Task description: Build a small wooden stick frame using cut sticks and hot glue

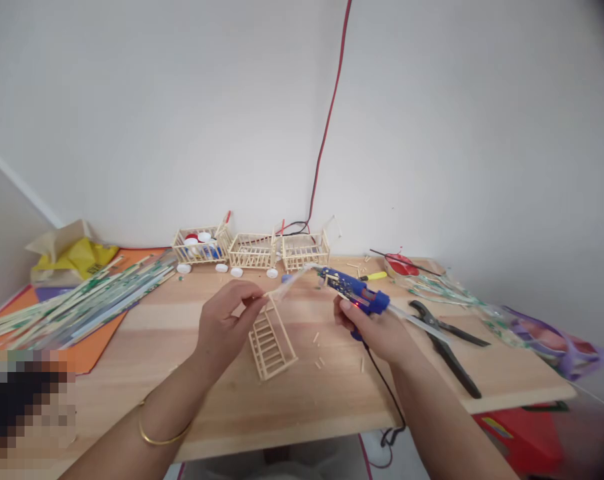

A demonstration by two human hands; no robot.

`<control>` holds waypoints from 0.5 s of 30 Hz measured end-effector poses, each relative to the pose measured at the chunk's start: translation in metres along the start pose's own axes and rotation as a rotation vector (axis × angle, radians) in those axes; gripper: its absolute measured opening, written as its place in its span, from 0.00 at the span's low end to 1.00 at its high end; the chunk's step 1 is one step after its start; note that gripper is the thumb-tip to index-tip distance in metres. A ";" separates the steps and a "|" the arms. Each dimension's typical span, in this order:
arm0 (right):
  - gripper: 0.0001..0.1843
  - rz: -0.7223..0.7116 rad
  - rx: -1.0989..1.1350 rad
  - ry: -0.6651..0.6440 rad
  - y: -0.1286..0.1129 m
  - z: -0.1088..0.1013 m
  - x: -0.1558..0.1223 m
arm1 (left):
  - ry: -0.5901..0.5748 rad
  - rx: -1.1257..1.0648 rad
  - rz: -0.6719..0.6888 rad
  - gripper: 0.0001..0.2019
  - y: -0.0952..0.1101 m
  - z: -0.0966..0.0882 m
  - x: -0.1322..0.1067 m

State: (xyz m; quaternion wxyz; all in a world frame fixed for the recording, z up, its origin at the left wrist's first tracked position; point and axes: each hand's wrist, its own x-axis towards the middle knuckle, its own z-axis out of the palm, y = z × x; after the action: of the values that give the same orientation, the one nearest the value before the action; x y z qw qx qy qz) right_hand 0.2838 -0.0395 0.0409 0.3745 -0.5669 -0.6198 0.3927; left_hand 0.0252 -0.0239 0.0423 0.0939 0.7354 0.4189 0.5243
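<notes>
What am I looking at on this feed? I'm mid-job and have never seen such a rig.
There is no machine: these are a person's two bare hands. The single picture comes from a camera worn on that person's head, looking forward and down. The left hand pinches the top end of a small stick frame; the right hand holds a blue glue gun. On the wooden table, three cart-shaped stick baskets stand at the back. Loose sticks lie at left, and a black-handled tool, perhaps pliers or cutters, at right.

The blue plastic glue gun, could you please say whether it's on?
Apparently on: a small red light glows on the glue gun in the right hand.
</notes>
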 end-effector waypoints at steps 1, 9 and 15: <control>0.17 0.004 0.071 -0.030 0.001 0.002 0.004 | 0.002 0.009 0.002 0.03 -0.002 0.000 0.000; 0.18 0.082 -0.098 0.060 0.020 -0.075 0.021 | 0.061 0.013 -0.048 0.01 -0.013 -0.002 -0.002; 0.18 0.322 -0.428 0.165 0.007 -0.098 -0.003 | 0.045 -0.037 -0.047 0.01 -0.006 -0.002 0.000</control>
State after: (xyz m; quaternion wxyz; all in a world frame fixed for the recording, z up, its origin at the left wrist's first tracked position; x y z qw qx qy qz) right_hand 0.3761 -0.0357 0.0752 0.2281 -0.7543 -0.5580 0.2600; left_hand 0.0202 -0.0210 0.0404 0.1103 0.7116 0.4282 0.5460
